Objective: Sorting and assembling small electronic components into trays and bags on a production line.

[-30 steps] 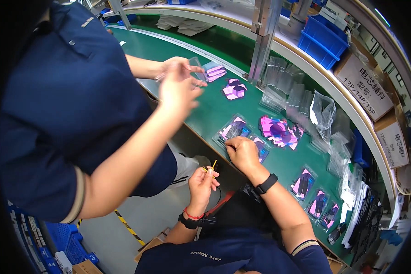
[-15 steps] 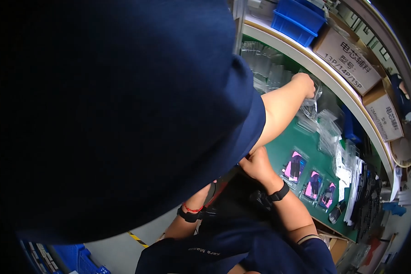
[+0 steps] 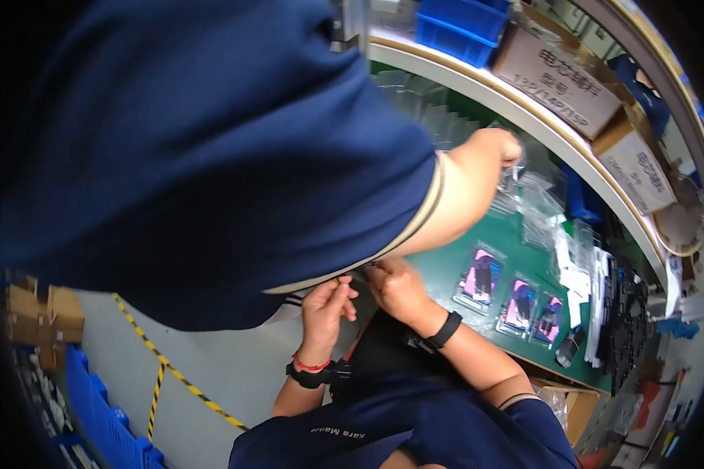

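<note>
My left hand (image 3: 326,311), with a red cord and a black strap at the wrist, is raised below a co-worker's sleeve. Its thumb and fingers are curled together as in a pinch; anything between them is too small to make out. Close on its right, my right hand (image 3: 401,291) is closed, its fingertips partly hidden at the sleeve's hem. What it grips is not visible. The co-worker's navy sleeve (image 3: 313,180) fills much of the view, and that person's bare arm (image 3: 465,187) reaches over the green table (image 3: 438,270) to clear plastic packaging (image 3: 508,187).
Three clear packs with pink and dark contents (image 3: 481,277) lie on the table right of my hands. Beyond are clear trays (image 3: 446,125), white strips (image 3: 600,305) and black parts (image 3: 627,320). A shelf holds a blue bin (image 3: 460,31) and cardboard boxes (image 3: 559,74). Yellow-black tape (image 3: 181,375) marks the floor.
The view has shifted, and the co-worker's body covers less of it. My left hand, mostly hidden before, now shows beside my right. The co-worker's arm still reaches to the packaging.
</note>
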The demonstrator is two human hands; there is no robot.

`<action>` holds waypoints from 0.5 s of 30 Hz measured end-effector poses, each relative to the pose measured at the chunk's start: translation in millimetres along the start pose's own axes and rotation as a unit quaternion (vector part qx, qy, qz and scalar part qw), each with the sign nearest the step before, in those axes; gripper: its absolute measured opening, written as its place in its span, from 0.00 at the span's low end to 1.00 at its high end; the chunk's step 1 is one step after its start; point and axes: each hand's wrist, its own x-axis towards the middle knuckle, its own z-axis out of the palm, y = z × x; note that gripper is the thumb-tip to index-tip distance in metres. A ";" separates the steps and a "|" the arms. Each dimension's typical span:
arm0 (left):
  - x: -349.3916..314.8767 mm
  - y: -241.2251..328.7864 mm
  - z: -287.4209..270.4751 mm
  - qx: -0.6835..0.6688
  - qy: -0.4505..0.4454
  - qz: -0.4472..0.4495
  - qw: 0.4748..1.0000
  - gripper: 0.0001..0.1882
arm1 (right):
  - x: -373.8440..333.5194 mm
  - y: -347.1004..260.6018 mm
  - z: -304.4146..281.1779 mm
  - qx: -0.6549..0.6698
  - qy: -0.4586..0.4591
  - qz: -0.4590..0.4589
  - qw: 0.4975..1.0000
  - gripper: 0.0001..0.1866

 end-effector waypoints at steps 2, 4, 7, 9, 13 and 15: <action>-4.1 1.4 0.0 -0.012 -0.002 -0.003 1.000 0.12 | -2.1 -1.2 1.2 -0.014 -0.001 0.010 1.000 0.05; -7.8 2.8 -2.2 -0.009 0.010 -0.009 1.000 0.12 | -4.2 -2.9 2.4 -0.011 -0.002 -0.003 1.000 0.04; -9.8 7.6 -6.0 -0.010 0.016 -0.013 1.000 0.13 | -2.5 -8.8 0.8 -0.004 0.001 -0.010 1.000 0.05; -11.9 8.2 -2.2 -0.001 0.016 -0.014 1.000 0.11 | -2.5 -12.7 -6.0 0.005 0.003 -0.004 1.000 0.06; -12.9 -1.4 11.5 0.023 -0.046 -0.032 0.998 0.06 | -7.8 -11.1 -30.2 0.110 0.005 0.089 0.990 0.13; -14.1 -6.8 16.9 0.028 -0.092 -0.047 0.994 0.04 | -13.2 -12.4 -43.0 0.298 -0.072 0.204 0.930 0.13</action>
